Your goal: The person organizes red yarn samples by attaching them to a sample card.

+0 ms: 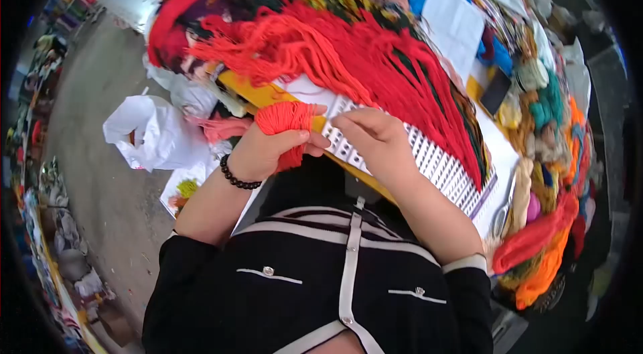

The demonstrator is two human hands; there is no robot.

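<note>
My left hand is closed around a wound bundle of coral-red yarn, its thumb across the front and fingertips showing at the right side. A dark beaded bracelet circles that wrist. Just right of the bundle, apart from it, is my right hand, with fingers curled and thumb and forefinger pinched together. Whatever it pinches, if anything, is too small to make out. Below and beside the right hand lies a white sheet with rows of small dark marks. Long loose strands of red yarn spread across it.
A white plastic bag stands at left above the grey floor. Coloured yarn piles up at the back, with an orange hank at right. A dark phone, scissors and white paper lie on the table's right side.
</note>
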